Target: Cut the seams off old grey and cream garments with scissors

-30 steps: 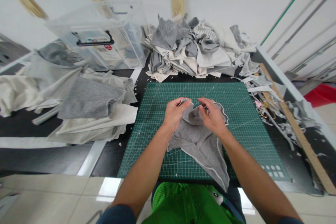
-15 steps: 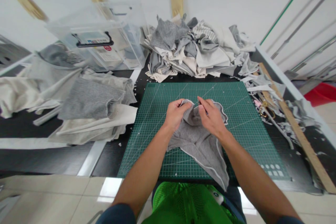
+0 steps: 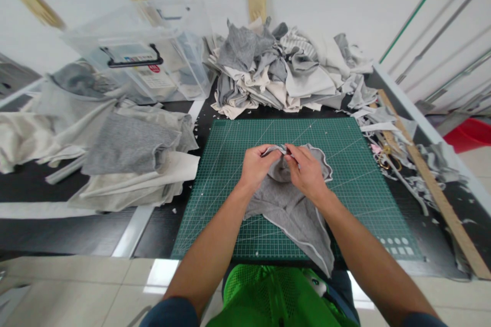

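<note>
A piece of grey knit fabric (image 3: pixel 286 209) with a white stitched edge lies bunched over the green cutting mat (image 3: pixel 222 163), one corner hanging past the mat's front edge. My left hand (image 3: pixel 258 167) pinches its upper edge between thumb and fingers. Close beside it, my right hand (image 3: pixel 305 169) is closed on the same edge, the fingertips of both hands almost touching. Whether a small tool sits within the right fingers cannot be made out. Part of the white edge curls out to the right of my right hand.
Folded grey and cream fabric pieces (image 3: pixel 130 145) are stacked at the left. Behind them stands a clear plastic box (image 3: pixel 141 69). A large fabric heap (image 3: pixel 276 71) sits beyond the mat. At the right lie a wooden ruler (image 3: pixel 433 184), gold-handled scissors (image 3: pixel 389 161) and fabric scraps.
My right hand has moved slightly left, bringing its fingertips down to the fabric edge beside my left thumb. The left hand keeps its pinch.
</note>
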`<state>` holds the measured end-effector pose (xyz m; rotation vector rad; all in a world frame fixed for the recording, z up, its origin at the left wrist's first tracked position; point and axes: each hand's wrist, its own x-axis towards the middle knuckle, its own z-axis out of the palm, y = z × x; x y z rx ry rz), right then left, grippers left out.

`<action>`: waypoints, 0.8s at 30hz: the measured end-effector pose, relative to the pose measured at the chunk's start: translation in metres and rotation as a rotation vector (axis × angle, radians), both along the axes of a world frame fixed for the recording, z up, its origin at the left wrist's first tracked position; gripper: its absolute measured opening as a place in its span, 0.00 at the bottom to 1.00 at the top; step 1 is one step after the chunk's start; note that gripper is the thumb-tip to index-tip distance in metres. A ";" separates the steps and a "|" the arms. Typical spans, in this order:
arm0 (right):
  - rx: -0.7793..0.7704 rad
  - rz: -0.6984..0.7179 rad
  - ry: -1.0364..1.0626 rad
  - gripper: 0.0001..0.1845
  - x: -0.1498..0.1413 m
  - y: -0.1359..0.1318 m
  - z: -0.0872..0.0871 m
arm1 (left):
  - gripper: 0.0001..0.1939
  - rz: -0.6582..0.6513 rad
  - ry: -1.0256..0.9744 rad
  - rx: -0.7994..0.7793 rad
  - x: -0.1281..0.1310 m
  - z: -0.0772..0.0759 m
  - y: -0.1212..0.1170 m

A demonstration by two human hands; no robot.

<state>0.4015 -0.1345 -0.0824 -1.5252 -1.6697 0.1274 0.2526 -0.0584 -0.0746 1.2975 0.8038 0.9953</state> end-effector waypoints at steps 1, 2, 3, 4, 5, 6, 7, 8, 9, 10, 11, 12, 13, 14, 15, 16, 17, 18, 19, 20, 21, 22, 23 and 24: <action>0.005 0.003 0.002 0.22 0.000 0.000 -0.001 | 0.08 -0.002 -0.003 -0.006 0.000 0.000 0.000; 0.010 0.006 0.002 0.21 0.000 0.000 -0.001 | 0.08 -0.005 -0.008 -0.009 0.000 0.000 0.000; 0.014 0.008 0.000 0.21 0.000 0.000 -0.002 | 0.08 -0.007 -0.012 -0.010 0.000 -0.001 0.000; 0.016 0.010 -0.003 0.21 0.000 0.000 -0.002 | 0.08 -0.009 -0.015 -0.008 0.001 -0.001 -0.001; 0.016 0.011 -0.008 0.21 0.000 0.000 -0.002 | 0.09 -0.009 -0.016 -0.004 0.001 -0.001 -0.001; 0.015 0.010 -0.014 0.21 0.000 0.000 -0.002 | 0.09 -0.006 -0.012 0.000 0.001 -0.002 -0.001; 0.015 0.009 -0.020 0.21 0.000 0.000 -0.002 | 0.09 -0.002 -0.005 0.006 0.000 -0.002 0.000; 0.017 0.008 -0.027 0.21 0.000 0.001 -0.002 | 0.09 -0.001 0.003 0.011 0.000 -0.003 0.000; 0.022 0.009 -0.032 0.21 0.000 0.001 -0.002 | 0.09 -0.002 0.009 0.014 0.000 -0.003 0.000; 0.030 0.012 -0.036 0.21 0.000 0.001 -0.003 | 0.09 -0.005 0.013 0.017 0.000 -0.004 0.000; 0.040 0.015 -0.038 0.20 -0.001 0.001 -0.003 | 0.09 -0.007 0.016 0.018 0.000 -0.004 0.000; 0.050 0.019 -0.040 0.20 -0.001 0.001 -0.003 | 0.10 -0.009 0.018 0.018 0.000 -0.004 0.000; 0.057 0.021 -0.042 0.20 -0.001 0.001 -0.003 | 0.10 -0.007 0.019 0.016 -0.001 -0.004 0.000; 0.062 0.022 -0.043 0.20 -0.001 0.001 -0.003 | 0.10 -0.003 0.020 0.014 -0.001 -0.004 0.000; 0.063 0.022 -0.045 0.20 -0.001 0.001 -0.003 | 0.10 0.000 0.021 0.012 -0.001 -0.004 0.000; 0.063 0.022 -0.047 0.20 -0.001 0.001 -0.002 | 0.10 0.003 0.022 0.011 -0.001 -0.004 0.000; 0.064 0.023 -0.046 0.20 -0.001 0.001 -0.002 | 0.10 0.005 0.023 0.010 -0.001 -0.004 0.000; 0.066 0.023 -0.043 0.19 -0.001 0.001 -0.002 | 0.09 0.006 0.025 0.010 -0.001 -0.003 0.000; 0.068 0.023 -0.038 0.19 -0.001 0.001 -0.002 | 0.09 0.006 0.026 0.010 -0.001 -0.003 -0.001; 0.067 0.023 -0.033 0.19 -0.001 0.001 -0.002 | 0.10 0.004 0.028 0.010 -0.001 -0.003 -0.001; 0.065 0.023 -0.027 0.19 -0.001 0.001 -0.002 | 0.10 0.001 0.030 0.010 -0.001 -0.003 -0.001; 0.061 0.021 -0.020 0.19 -0.001 0.001 -0.002 | 0.10 -0.001 0.030 0.008 0.000 -0.003 -0.001; 0.056 0.019 -0.012 0.19 -0.001 0.001 -0.002 | 0.10 -0.001 0.027 0.006 0.000 -0.002 -0.001; 0.054 0.012 -0.002 0.19 -0.001 0.001 -0.002 | 0.10 0.003 0.023 0.003 0.000 -0.002 -0.001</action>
